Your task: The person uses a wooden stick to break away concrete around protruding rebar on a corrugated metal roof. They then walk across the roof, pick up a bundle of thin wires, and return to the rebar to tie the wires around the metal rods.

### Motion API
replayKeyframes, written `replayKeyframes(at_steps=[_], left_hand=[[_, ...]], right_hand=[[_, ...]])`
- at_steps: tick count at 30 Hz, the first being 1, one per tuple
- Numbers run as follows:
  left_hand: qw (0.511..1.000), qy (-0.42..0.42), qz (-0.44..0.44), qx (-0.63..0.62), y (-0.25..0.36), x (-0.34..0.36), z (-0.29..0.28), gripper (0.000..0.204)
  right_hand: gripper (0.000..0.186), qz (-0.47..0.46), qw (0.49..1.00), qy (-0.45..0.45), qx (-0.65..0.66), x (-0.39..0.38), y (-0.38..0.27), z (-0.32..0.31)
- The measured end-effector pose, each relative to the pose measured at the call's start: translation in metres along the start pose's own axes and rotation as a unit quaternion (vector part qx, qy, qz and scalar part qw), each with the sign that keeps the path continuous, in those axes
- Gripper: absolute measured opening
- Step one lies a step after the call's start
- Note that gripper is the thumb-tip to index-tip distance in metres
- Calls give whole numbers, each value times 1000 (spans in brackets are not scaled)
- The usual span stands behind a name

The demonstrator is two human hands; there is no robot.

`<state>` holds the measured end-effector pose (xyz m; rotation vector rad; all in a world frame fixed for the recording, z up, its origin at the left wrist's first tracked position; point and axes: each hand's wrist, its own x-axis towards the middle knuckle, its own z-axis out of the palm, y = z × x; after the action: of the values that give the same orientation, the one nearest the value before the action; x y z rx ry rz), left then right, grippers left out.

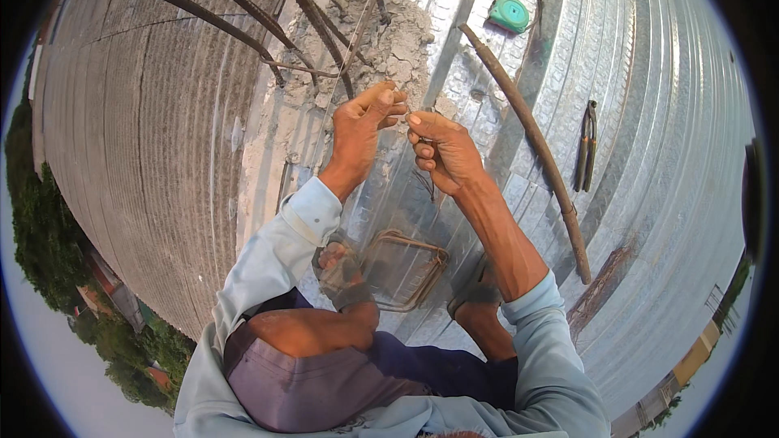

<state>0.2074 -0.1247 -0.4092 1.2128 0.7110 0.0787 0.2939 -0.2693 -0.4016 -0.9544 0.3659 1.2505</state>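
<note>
My left hand [363, 131] is closed in a pinch, its fingertips almost meeting those of my right hand in front of me. What it pinches is too small to make out. My right hand [445, 150] is curled round some thin dark tie wire [426, 185], whose loose ends hang below the palm. Just beyond both hands, rough concrete [406, 36] surrounds the feet of several upright steel rebars [312, 12]. A thin string [350, 52] slants down past the rebars to the left of my left hand.
On the ribbed metal decking [649, 194] lie a green tape measure [509, 14], a long wooden stick [531, 129] and pincers [586, 150] with dark, orange-marked handles. Rectangular steel stirrups [442, 258] are stacked between my feet. A corrugated grey surface [154, 113] spans the left side.
</note>
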Motion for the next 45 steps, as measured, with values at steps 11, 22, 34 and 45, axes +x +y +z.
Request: replayKeyframes(at_steps=[11, 22, 34, 45], left_hand=[[965, -78, -82, -237, -13, 3, -1, 39], [881, -57, -146, -446, -19, -6, -18, 22], [991, 121, -5, 51, -16, -9, -20, 32], [896, 204, 147, 365, -35, -9, -40, 55]], right_hand=[[16, -80, 975, 84, -189, -10, 3, 23], [17, 52, 991, 16, -125, -9, -10, 19], [18, -102, 950, 136, -261, 21, -1, 19], [26, -94, 980, 148, -97, 62, 2, 55]])
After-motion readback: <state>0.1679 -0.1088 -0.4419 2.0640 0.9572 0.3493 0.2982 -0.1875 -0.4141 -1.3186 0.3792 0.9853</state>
